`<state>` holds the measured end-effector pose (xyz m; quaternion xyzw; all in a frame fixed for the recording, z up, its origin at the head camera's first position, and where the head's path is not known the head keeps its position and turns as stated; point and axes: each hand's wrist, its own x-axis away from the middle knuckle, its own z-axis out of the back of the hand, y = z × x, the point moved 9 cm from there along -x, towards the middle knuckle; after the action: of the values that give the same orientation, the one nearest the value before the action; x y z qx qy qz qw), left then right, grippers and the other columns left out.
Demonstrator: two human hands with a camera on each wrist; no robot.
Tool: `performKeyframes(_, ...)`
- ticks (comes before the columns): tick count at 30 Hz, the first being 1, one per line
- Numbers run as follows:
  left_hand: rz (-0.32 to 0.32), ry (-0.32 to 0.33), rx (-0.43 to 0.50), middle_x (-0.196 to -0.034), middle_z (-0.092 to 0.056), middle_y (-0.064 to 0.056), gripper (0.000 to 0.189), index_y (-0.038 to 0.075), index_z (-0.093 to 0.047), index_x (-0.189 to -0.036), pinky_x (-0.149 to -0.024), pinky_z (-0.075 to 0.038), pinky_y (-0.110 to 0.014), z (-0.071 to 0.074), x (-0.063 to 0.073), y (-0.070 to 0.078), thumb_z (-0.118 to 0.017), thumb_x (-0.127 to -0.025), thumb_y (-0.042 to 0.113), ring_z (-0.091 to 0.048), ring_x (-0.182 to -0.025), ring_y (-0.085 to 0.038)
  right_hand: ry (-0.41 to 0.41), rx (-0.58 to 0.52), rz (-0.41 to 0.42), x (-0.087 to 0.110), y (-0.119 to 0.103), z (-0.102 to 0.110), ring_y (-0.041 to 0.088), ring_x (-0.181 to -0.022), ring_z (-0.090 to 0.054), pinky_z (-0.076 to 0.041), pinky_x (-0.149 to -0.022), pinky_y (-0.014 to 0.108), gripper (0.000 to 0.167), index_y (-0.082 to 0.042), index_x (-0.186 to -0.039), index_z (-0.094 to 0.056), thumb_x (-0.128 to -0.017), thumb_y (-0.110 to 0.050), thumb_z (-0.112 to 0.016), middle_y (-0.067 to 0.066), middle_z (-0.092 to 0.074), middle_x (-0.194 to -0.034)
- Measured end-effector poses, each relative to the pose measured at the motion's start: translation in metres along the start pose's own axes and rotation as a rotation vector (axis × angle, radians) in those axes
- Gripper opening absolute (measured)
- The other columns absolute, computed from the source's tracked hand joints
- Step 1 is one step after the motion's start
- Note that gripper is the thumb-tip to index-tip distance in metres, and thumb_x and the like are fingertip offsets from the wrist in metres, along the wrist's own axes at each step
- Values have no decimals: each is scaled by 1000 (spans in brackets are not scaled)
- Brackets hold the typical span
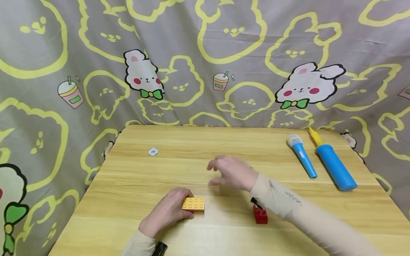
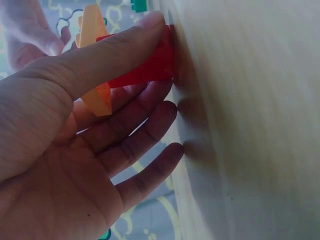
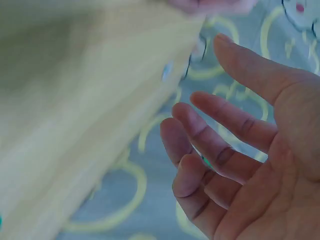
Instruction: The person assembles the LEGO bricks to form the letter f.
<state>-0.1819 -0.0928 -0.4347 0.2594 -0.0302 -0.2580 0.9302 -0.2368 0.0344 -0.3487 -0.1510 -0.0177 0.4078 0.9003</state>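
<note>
My left hand (image 1: 169,209) grips a small stack of toy building bricks close to the tabletop. On top is a yellow-orange brick (image 1: 196,203) with two rows of studs. Under it a red brick (image 2: 145,67) stands between thumb and fingers in the left wrist view, its lower end right at the wood. My right hand (image 1: 234,173) hovers over the table ahead of the stack, fingers loosely bent and holding nothing. Below the right forearm lies another red brick (image 1: 261,215), partly hidden by the sleeve. A green piece (image 2: 139,5) shows at the top edge in the left wrist view.
A blue toy microphone (image 1: 302,156) and a blue hand pump (image 1: 336,167) with a yellow nozzle lie at the back right of the wooden table (image 1: 128,177). Back left lies a round chip (image 1: 153,152) marked 10. A patterned curtain (image 1: 179,46) hangs behind.
</note>
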Motion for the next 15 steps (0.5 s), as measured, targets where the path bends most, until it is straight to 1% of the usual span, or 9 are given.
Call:
performKeyframes(3, 4, 5, 0, -91, -64, 3, 44, 6, -66, -96, -78, -50, -36, 0, 1, -1, -93, -65, 20, -57, -85, -14, 21, -1, -47, 5, 28, 16, 20, -87, -65, -53, -74, 37, 43, -6, -111, -70, -80, -33, -83, 5, -69, -99)
performKeyframes(6, 2, 5, 5, -90, -63, 4, 43, 6, -66, -96, -78, -50, -36, 0, 0, -1, -93, -65, 20, -56, -84, -13, 16, 8, -131, 13, 62, 23, 23, -87, -65, -53, -75, 41, 43, -6, -112, -70, -79, -32, -84, 7, -70, -98)
performKeyframes(8, 1, 6, 7, -90, -63, 5, 43, 6, -66, -96, -78, -50, -36, 0, 0, 0, -93, -65, 19, -56, -84, -13, -9, -2, -184, 20, 85, 22, 24, -88, -65, -52, -77, 43, 44, -6, -113, -70, -79, -31, -84, 8, -69, -99)
performKeyframes(10, -2, 8, 9, -90, -63, 4, 43, 6, -66, -96, -78, -50, -36, 0, 0, 0, -93, -65, 19, -56, -85, -14, -47, -16, -224, 27, 103, 16, 27, -92, -64, -52, -80, 46, 47, -5, -116, -68, -79, -30, -84, 10, -68, -102)
performKeyframes(12, -2, 7, 11, -90, -63, 4, 44, 6, -66, -96, -78, -50, -36, 0, 0, 0, -93, -64, 19, -56, -85, -14, -80, -36, -237, 33, 116, 8, 30, -96, -63, -51, -83, 48, 49, -3, -118, -67, -79, -27, -85, 13, -67, -105)
performKeyframes(15, -2, 4, 13, -90, -63, 4, 44, 6, -66, -96, -79, -50, -36, 1, 0, 1, -93, -64, 19, -56, -85, -14, -113, -47, -254, 42, 127, -4, 34, -101, -62, -50, -85, 49, 54, -3, -121, -65, -78, -26, -86, 14, -66, -110)
